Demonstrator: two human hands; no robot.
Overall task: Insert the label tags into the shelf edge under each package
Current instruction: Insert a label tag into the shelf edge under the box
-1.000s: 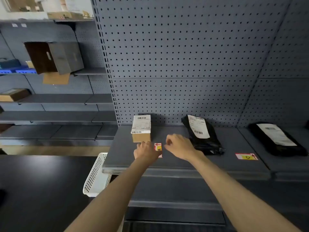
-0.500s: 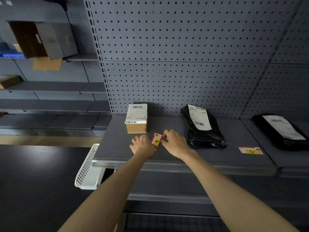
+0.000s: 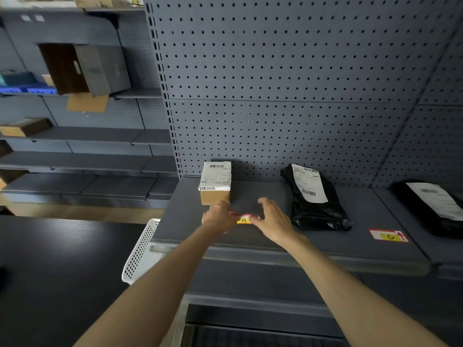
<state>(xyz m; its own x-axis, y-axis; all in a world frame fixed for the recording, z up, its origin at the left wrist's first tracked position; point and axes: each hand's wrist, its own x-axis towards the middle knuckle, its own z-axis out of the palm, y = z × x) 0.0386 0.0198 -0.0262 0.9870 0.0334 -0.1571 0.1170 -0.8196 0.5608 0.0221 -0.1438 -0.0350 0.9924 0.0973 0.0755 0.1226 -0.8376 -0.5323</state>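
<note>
Here both hands share one tag, a small red-and-yellow card stretched between them just above the shelf. The left hand has its fingers closed in a pinch on the card's left end, and the right hand pinches the right end with thumb and forefinger while its other fingers fan out loosely. Just beyond the left fingers stands a small cardboard box; off to the outer side of the right fingers lies a black mailer bag, and farther that way a second tag lies flat on the shelf near another black bag. The shelf edge runs below the wrists, nearer the person than the fingers. The card looks thin, very light and bendy, so it probably bows easily; holding it by both short ends, as now, should keep it straight enough to slide into the edge channel without creasing.
</note>
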